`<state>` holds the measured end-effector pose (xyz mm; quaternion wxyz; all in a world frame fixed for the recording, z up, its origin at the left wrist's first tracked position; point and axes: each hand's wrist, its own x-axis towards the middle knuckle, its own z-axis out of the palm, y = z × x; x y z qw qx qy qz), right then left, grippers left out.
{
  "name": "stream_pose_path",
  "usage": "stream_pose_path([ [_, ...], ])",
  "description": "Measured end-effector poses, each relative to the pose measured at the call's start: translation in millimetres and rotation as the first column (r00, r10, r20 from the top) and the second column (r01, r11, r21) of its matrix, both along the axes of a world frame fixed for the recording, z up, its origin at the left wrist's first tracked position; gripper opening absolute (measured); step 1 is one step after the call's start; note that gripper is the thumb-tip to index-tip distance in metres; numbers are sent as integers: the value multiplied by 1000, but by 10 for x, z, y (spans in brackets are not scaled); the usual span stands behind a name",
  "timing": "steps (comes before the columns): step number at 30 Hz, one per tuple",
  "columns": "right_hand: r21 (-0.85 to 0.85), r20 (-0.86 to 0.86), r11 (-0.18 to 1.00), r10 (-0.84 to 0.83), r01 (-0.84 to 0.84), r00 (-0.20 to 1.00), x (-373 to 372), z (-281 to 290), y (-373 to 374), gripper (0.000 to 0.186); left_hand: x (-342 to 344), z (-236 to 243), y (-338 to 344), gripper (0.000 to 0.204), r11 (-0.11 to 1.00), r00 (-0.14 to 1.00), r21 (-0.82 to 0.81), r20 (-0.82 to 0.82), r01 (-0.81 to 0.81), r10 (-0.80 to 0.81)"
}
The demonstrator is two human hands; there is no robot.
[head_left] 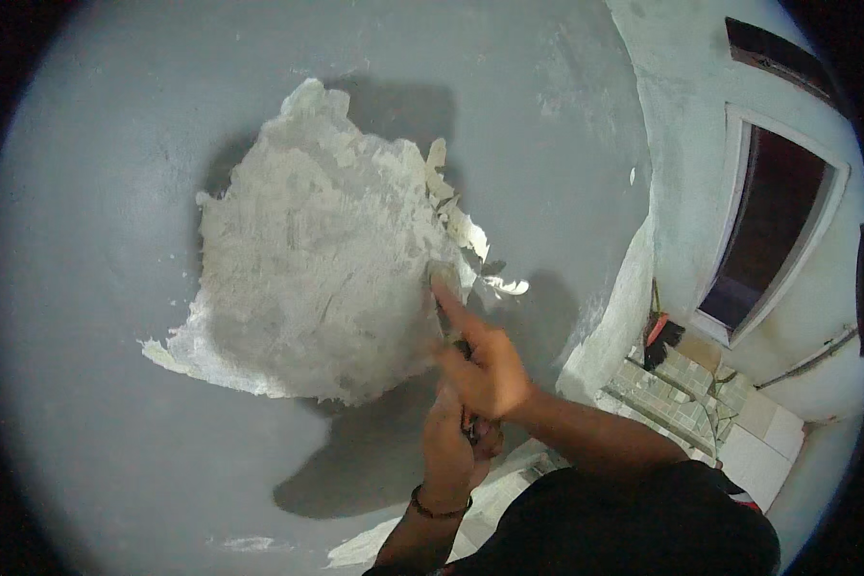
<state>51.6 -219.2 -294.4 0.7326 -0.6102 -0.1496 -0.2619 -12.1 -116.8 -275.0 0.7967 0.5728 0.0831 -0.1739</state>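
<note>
- Right hand (pixel 494 370): closed around the dark handle of a hand tool (pixel 468 425), with the index finger stretched along it toward the tip.
- Left hand (pixel 448 446): wrapped around the same handle, just below the right hand, so both grips are pressed firmly on the tool.
- The tool slants up and slightly left, its greyish tip at the lower right edge of a bare patch on the wall. Fingers hide much of it, and the tip is blurred.
- Bare patch (pixel 307 250): a large, ragged area of rough, pale grey-beige surface, well inside the edges of the wall (pixel 115 288), which is otherwise smooth, grey paint.
- Loose paint flakes (pixel 466 235) curl out along the patch's right edge; a small white curl (pixel 509 286) sits just right of the tool tip.
- A dark bracelet (pixel 440 507) circles the left wrist; a black garment (pixel 634 518) covers the person's upper arm and body at the lower edge.
- Beyond the wall's curved right edge, a white frame (pixel 730 226) surrounds a dark opening.
- Below that frame, a red and black brush (pixel 660 341) stands near pale, patterned tiles (pixel 686 384).
</note>
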Motion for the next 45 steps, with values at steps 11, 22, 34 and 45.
stream_pose_path([
  [11, 26, 44, 999, 22, -23, 999, -13, 6, -43, 71, 6, 26, -71, 35, 999, 999, 42, 31, 26, -27],
  [22, 37, -65, 993, 112, -109, 992, -41, 219, -138, 74, -61, 91, -106, 42, 1000, 990, 8, 141, 4, -5],
  [34, -51, -1, 995, 88, -88, 996, -107, 52, 5, 74, -143, -1, -25, 39, 997, 994, -8, 82, -75, 75],
  [45, -81, -329, 934, 305, -349, 894, -399, 73, 262, 74, -362, -352, 402, 33, 974, 995, -205, -4, -96, 97],
])
